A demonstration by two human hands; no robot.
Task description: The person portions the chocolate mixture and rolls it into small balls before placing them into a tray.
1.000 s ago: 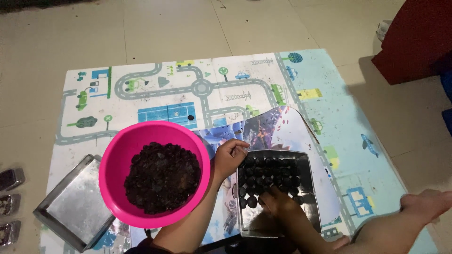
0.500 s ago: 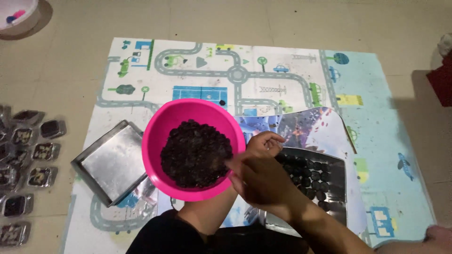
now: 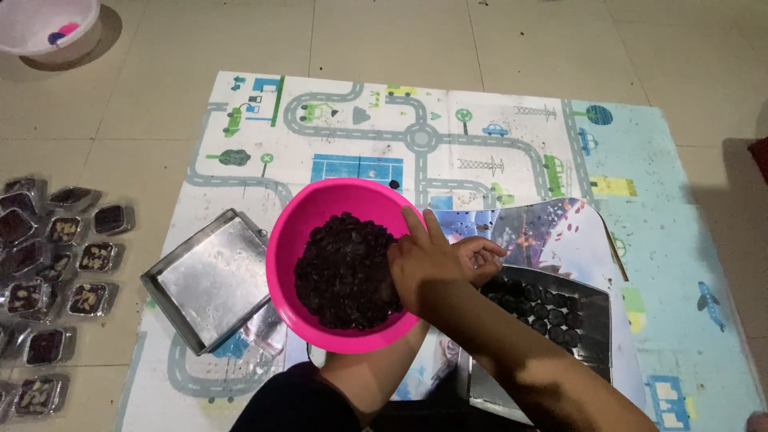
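Pink bowl (image 3: 336,268) sits on the road-print play mat (image 3: 480,144) on the floor, heaped with dark crumbly lumps (image 3: 344,272). Right hand (image 3: 420,264) reaches over the bowl's right rim, fingers extended and touching the dark lumps; whether it grips any is hard to tell. Left hand (image 3: 478,260) lies just behind it, loosely curled, contents not visible. Steel tray (image 3: 592,312) at right holds rows of small dark rounded pieces (image 3: 544,304). Empty steel tray (image 3: 210,280) lies just left of the bowl. Clear plastic packs (image 3: 56,272) with dark filling lie on the floor at far left. White bowl (image 3: 48,28) at top left corner.
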